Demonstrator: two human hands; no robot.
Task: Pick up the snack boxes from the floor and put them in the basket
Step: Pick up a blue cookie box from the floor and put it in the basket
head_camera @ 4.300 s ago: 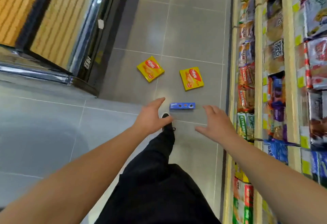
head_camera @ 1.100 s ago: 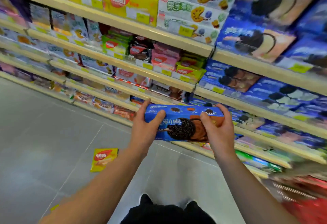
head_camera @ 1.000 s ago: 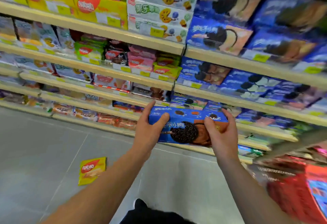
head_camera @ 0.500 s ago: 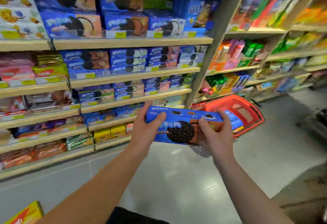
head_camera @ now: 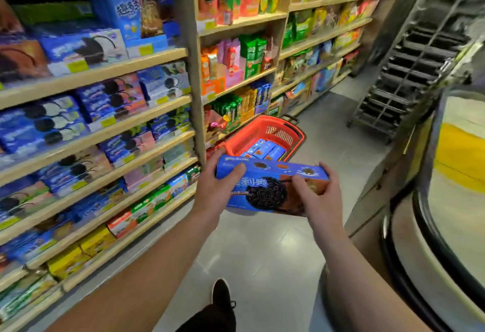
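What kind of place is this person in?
Most likely a grocery shop's snack aisle: wooden shelves packed with biscuit boxes and yellow price tags, plus a red shopping basket on the floor.

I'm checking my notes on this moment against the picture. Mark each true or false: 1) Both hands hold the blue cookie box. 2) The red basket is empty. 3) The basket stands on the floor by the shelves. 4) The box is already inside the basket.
1) True: the left hand and right hand grip the blue cookie box at its ends.
2) False: the red basket already holds blue boxes.
3) True: it stands on the floor beside the shelves.
4) False: the box is held in the air, short of the basket.
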